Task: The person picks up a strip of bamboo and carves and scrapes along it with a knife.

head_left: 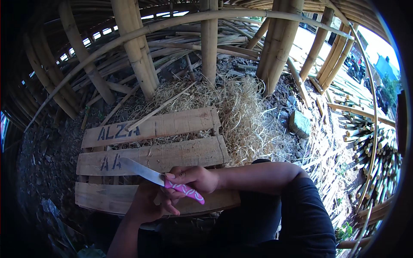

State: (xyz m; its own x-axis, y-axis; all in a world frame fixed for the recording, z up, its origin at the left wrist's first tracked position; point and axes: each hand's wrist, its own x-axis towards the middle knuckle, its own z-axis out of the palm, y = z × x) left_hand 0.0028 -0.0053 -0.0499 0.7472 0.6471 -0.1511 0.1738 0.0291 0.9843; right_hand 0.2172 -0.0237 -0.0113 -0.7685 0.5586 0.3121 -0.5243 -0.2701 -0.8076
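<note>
Knife with a shiny flat blade and a pink handle with white loops [158,178], held over a low stand of pale brown wooden planks [189,151], pointing away and to the left. Right hand [197,179] closed on the pink handle, with the thumb on top, near the blade. Left hand [149,205] just under the knife, with bent fingers, partly hidden; cannot tell if gripping anything. Close on the right, a dark sleeve [307,215]. Looks like a holding step, with no cut in sight; next, likely a call for a firm grip, and fingers off the sharp edge. Farther on, a thin pale strip of wood [162,106] resting on the far plank [185,121], a big heap of curly straw-coloured shavings [245,107], a rough grey block [300,124] and thick tan bamboo posts [210,43]. Off to the right, a pile of cut bamboo poles [374,155]. Far off, dark motorbikes [356,69], too small to see well.
</note>
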